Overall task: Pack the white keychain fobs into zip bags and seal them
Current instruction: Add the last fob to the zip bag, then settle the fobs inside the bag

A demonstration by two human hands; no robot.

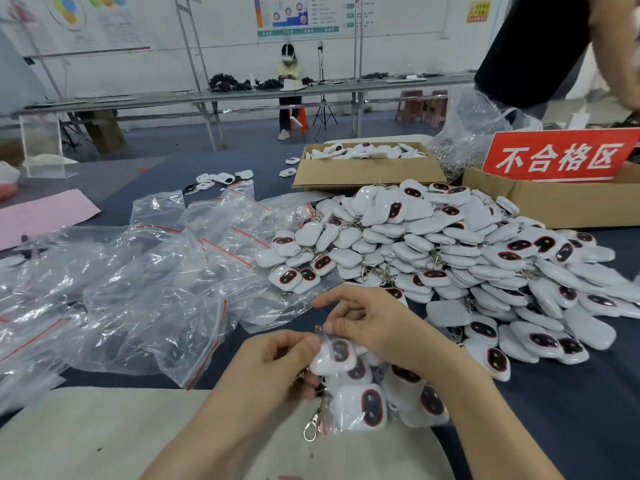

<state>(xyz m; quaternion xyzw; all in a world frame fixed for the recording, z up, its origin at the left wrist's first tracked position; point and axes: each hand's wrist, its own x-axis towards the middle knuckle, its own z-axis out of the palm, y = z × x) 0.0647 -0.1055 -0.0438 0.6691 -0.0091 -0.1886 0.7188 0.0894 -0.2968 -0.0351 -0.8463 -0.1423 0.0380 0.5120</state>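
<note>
Nearest my view is the cream fabric mat (104, 438) on the near edge of the dark blue table (571, 410), with both forearms crossing it. Just beyond, over the mat's far edge, I hold a small clear plastic zip bag (363, 400) stuffed with white rounded keychain fobs that have dark oval faces. My left hand (277, 362) is curled round the bag's upper left corner. My right hand (374, 323) pinches the top strip beside it, thumb against fingertips, so I judge this to be the sealing step.

The risk I see is the bag's fullness. One fob sits right under the mouth, and a silver metal clasp (311, 426) hangs at the lower left edge; I cannot tell whether it is inside the film or poking out. Either one caught in the zip would leave a gap, and pressing harder could split the thin plastic or pop the strip open.

The big loose heap of white fobs (450, 258) lies touching the bag's right side, so a careless pull could drag some off. The empty clear zip bags with red strips (166, 271) lie spread out to my left.
</note>
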